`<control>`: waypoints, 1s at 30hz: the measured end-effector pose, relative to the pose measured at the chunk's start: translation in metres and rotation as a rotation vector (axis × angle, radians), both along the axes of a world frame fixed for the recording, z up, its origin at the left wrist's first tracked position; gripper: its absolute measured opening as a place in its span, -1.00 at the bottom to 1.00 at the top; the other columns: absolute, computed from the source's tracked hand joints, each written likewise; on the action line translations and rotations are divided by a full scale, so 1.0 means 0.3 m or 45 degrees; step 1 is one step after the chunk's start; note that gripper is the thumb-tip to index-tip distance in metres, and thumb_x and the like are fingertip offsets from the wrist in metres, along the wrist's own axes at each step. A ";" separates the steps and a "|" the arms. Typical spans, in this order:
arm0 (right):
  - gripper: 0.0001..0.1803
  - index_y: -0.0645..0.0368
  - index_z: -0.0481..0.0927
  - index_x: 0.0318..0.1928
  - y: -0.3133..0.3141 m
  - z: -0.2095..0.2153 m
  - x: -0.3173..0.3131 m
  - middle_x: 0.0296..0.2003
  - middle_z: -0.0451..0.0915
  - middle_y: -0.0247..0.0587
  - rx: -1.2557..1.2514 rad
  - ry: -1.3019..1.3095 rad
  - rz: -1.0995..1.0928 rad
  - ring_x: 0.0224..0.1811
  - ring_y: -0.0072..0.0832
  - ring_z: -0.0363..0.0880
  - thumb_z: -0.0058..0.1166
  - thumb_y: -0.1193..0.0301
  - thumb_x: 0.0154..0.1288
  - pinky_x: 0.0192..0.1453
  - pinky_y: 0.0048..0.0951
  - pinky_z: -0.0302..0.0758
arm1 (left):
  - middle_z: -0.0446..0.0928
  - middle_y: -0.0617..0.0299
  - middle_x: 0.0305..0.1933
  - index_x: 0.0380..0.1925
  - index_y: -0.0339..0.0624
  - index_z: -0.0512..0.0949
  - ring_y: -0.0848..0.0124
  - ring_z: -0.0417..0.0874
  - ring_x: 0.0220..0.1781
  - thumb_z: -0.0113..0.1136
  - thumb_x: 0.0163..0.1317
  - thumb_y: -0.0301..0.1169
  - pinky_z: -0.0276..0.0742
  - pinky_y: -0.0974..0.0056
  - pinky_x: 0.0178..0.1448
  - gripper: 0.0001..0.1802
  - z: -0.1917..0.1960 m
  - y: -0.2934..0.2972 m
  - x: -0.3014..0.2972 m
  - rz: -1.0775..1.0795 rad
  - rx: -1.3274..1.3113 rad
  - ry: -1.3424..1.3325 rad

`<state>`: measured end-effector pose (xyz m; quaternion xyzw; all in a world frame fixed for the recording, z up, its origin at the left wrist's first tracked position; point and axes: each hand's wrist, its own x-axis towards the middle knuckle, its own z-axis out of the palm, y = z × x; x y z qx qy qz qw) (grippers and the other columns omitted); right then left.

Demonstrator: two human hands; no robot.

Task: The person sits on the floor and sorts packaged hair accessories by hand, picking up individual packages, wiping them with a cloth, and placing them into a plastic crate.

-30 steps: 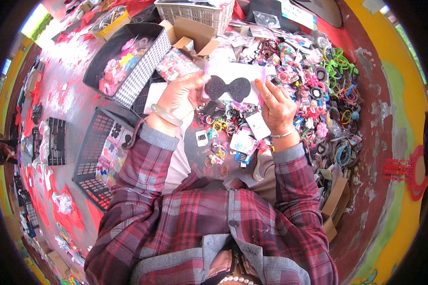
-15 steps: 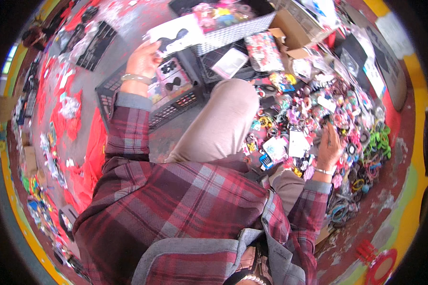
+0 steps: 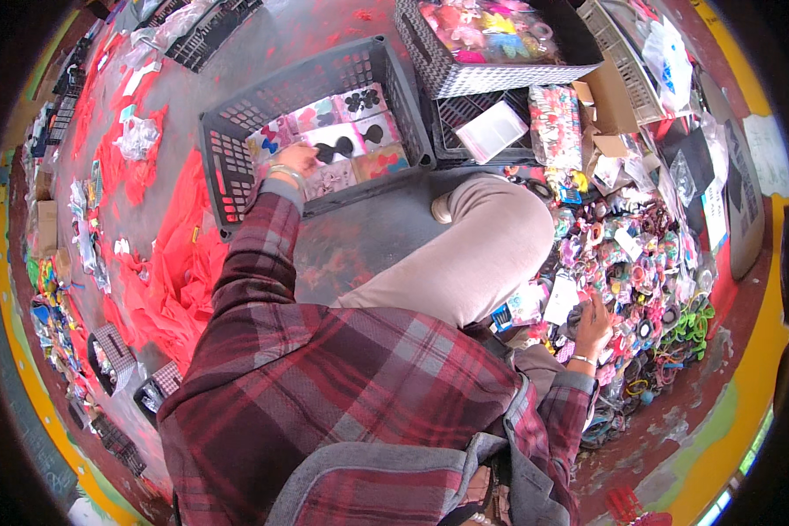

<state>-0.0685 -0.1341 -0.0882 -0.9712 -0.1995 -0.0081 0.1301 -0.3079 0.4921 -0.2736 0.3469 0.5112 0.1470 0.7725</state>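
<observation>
My left hand (image 3: 296,159) reaches into a grey plastic crate (image 3: 314,66). Its fingers are closed at the left edge of a white card (image 3: 331,133) bearing a black bow. Around that card, other cards with bows and flower shapes lie in the crate, among them a card with black flowers (image 3: 361,102). Over at the right, my right hand (image 3: 593,331) rests low above a heap of hair ties (image 3: 644,263), beside a blank white card (image 3: 561,298). Its fingers are curled together, and whatever they hold is hidden.
Behind the crate's right side stands a patterned box (image 3: 500,81) of bagged colourful accessories. Below it, a black crate (image 3: 451,145) carries a flat white packet (image 3: 493,131). An open cardboard box (image 3: 618,92) is farther right. Red cloth (image 3: 180,272) covers floor at left.
My left hand has lowered the white card with the black bow from above the crate's far edge into the crate. The view has shifted; my right hand stays by the heap.
</observation>
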 end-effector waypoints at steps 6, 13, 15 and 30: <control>-0.74 0.24 0.55 -0.16 0.003 -0.074 0.011 -0.24 0.57 -0.02 -0.045 0.068 0.013 -0.21 -0.16 0.55 -0.08 0.39 0.19 -0.13 -0.28 0.47 | 0.52 0.25 -0.39 -0.27 -0.15 0.46 0.36 0.55 -0.35 0.14 0.02 -0.57 0.42 0.28 -0.36 -0.77 -0.154 -0.018 0.112 -0.777 0.231 0.007; -0.75 0.24 0.57 -0.20 -0.051 -0.044 -0.090 -0.27 0.59 -0.04 -0.136 0.172 -0.184 -0.22 -0.19 0.56 -0.06 0.38 0.18 -0.12 -0.30 0.47 | 0.54 0.07 -0.34 -0.31 -0.30 0.49 0.21 0.60 -0.34 0.03 0.07 -0.61 0.59 0.12 -0.25 -0.84 -0.260 -0.182 0.330 -0.537 -0.237 0.217; -0.74 0.24 0.57 -0.20 0.034 -0.111 0.002 -0.28 0.59 -0.03 -0.033 0.192 -0.030 -0.23 -0.18 0.56 -0.06 0.38 0.17 -0.12 -0.30 0.47 | 0.53 0.03 -0.39 -0.33 -0.37 0.50 0.17 0.61 -0.36 0.04 0.06 -0.62 0.60 0.14 -0.30 -0.86 -0.614 0.091 0.130 -1.337 0.917 0.180; -0.74 0.26 0.56 -0.21 -0.020 -0.131 -0.026 -0.26 0.59 -0.01 -0.052 0.245 -0.049 -0.22 -0.17 0.57 -0.07 0.37 0.19 -0.10 -0.32 0.46 | 0.55 0.07 -0.52 -0.33 -0.20 0.55 0.20 0.61 -0.40 0.12 0.06 -0.35 0.53 0.11 -0.33 -0.80 -0.367 -0.078 0.247 -2.085 1.132 0.879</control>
